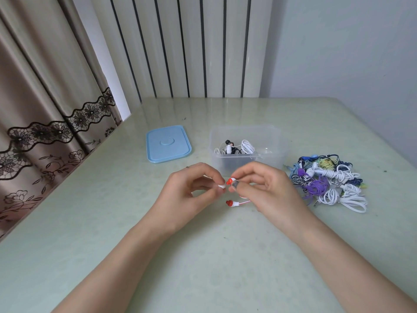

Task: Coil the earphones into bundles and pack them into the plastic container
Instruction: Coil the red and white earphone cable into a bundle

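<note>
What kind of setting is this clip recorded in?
Probably a home room: a glossy pale green table beside lace-trimmed curtains and a white ribbed radiator, with tangled earphones heaped on the table.

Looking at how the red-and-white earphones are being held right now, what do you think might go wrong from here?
1. One earbud lies loose on the table while both hands pinch the other end; its cord may kink or snag as coiling goes on.
2. The pile of earphones sits close to the right hand, so a sweep might drag it.
</note>
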Demonstrator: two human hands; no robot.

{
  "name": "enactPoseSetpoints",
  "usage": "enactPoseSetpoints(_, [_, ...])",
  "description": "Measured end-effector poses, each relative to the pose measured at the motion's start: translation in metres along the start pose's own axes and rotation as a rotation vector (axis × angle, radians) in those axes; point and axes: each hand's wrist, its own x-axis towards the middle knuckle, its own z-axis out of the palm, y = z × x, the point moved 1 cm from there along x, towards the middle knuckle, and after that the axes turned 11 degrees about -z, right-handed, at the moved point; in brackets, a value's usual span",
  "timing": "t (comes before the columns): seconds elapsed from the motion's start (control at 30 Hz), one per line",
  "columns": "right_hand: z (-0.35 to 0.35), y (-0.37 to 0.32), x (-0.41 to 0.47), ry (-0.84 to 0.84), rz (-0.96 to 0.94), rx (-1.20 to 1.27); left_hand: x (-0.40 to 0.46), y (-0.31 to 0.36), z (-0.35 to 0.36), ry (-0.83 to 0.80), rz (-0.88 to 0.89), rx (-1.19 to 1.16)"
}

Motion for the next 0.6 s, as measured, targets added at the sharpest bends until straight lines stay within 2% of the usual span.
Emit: enactPoseSetpoints(0.6, [0.0032, -0.0012, -0.0020, 0.060, 0.001, 0.003, -0.0018, 0.0038, 0.0003, 0.060, 0.024, -0.018])
